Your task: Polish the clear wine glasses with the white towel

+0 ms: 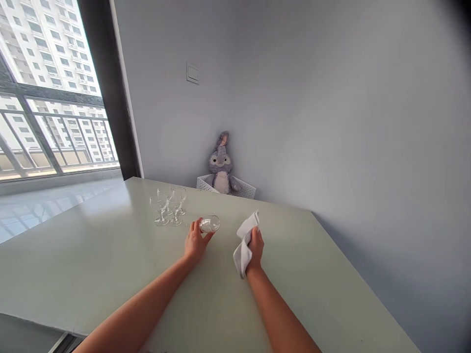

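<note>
My left hand (pixel 195 241) grips a clear stemmed glass (pixel 210 224) that lies tilted almost on its side, with its bowl pointing right and part of its stem hidden by my fingers. My right hand (pixel 255 249) is shut on a folded white cloth (pixel 242 256), whose ends stick out above and below my fingers. Several other stemmed glasses (pixel 168 206) stand upright in a tight group on the pale green table (pixel 91 260), a little left of my left hand. The two hands are apart, with a gap between the held glass and the cloth.
A grey plush rabbit (pixel 221 164) sits in a white lattice basket (pixel 225 187) beyond the table's far edge, against the wall. A large window (pixel 47 88) lies to the left. A wall switch (pixel 192 72) sits above.
</note>
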Demonstrator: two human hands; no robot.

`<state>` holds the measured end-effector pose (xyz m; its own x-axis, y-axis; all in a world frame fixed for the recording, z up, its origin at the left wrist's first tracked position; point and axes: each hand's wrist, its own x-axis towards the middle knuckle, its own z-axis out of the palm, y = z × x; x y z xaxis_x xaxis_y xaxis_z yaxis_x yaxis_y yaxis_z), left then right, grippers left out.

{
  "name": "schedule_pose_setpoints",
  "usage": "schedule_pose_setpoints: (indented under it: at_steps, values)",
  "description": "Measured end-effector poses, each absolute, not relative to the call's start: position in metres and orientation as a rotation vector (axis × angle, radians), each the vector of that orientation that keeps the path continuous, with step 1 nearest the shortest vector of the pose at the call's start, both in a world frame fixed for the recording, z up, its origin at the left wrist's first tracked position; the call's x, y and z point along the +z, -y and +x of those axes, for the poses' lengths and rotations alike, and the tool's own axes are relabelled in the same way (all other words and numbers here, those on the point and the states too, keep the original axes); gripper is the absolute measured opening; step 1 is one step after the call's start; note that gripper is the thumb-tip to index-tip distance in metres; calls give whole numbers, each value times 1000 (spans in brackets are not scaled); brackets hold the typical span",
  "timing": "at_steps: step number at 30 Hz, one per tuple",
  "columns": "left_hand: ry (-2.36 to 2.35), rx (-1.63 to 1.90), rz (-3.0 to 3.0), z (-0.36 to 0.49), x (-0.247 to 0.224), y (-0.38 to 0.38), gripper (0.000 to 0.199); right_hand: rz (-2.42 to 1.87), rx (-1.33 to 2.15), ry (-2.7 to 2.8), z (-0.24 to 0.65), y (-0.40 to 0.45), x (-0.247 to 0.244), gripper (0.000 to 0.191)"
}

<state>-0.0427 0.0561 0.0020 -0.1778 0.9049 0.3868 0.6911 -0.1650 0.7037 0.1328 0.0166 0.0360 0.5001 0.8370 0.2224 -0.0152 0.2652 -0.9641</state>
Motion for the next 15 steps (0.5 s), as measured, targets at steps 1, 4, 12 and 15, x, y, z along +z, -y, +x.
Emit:
schedule_pose_setpoints:
  at_steps: [1,4,12,15]
  values:
    - [-1848,1248,1842,-42,2,-55,50,-1177,657,937,127,-14,37,39]
    - [-1802,1210,1887,-36,5,-51,49,-1108,552,1213,109,-5,38,42]
    - [-1747,1211,1873,-35,6,-47,47,-1140,483,1683,89,1,26,38]
    - [-1747,1208,1900,-37,3,-48,48,-1102,603,1652,91,-2,24,38]
